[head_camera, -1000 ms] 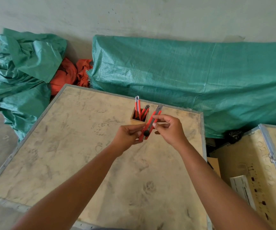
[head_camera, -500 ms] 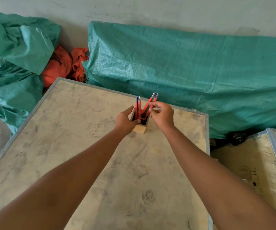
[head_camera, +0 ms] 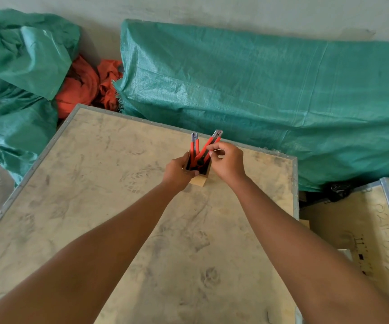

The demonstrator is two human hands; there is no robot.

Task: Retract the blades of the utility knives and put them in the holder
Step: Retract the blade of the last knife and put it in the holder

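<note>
Steadying the holder (head_camera: 200, 180) near the table's far edge, the left hand (head_camera: 179, 170) is closed on it; the knife (head_camera: 208, 146), pinched by the right hand (head_camera: 227, 163), leans up-right, base already inside.

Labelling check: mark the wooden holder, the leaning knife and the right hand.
wooden holder (head_camera: 200, 181): head view, front wall low down.
leaning knife (head_camera: 213, 139): head view, upper body.
right hand (head_camera: 228, 162): head view, back of hand.

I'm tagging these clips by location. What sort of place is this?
Probably a warehouse or storage area. The work surface is a plywood shipping crate with metal-edged sides, another crate stands beside it, and green woven tarpaulins cover goods against a bare concrete wall.
</note>
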